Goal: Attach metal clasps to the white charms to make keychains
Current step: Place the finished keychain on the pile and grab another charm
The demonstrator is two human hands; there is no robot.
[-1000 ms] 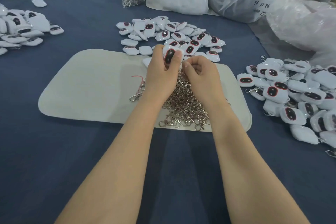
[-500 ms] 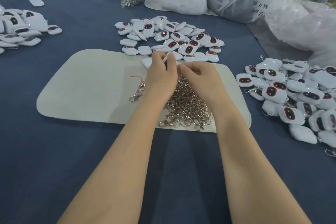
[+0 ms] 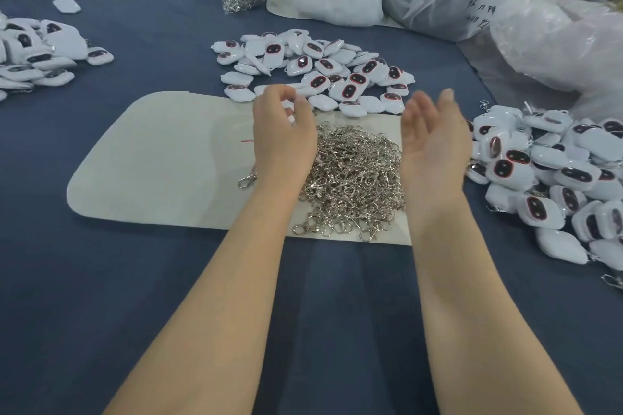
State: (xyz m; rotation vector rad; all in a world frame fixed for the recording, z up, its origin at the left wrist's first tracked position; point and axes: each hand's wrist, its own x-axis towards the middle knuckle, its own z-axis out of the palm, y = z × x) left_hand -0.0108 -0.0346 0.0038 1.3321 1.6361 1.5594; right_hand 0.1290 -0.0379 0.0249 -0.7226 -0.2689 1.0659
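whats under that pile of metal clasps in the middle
The pile of clasps lies on a cream mat, which lies on the blue tablecloth. The mat beneath the heap itself is covered by clasps, and the left hand and right hand hide the pile's edges.

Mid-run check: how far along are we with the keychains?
Done: the right-hand pile shows clasps poking out between charms. In hand: the right hand is open and empty; the left hand curls beside the centre charm pile, grip unclear. Left: that pile and the loose clasp heap, both large.
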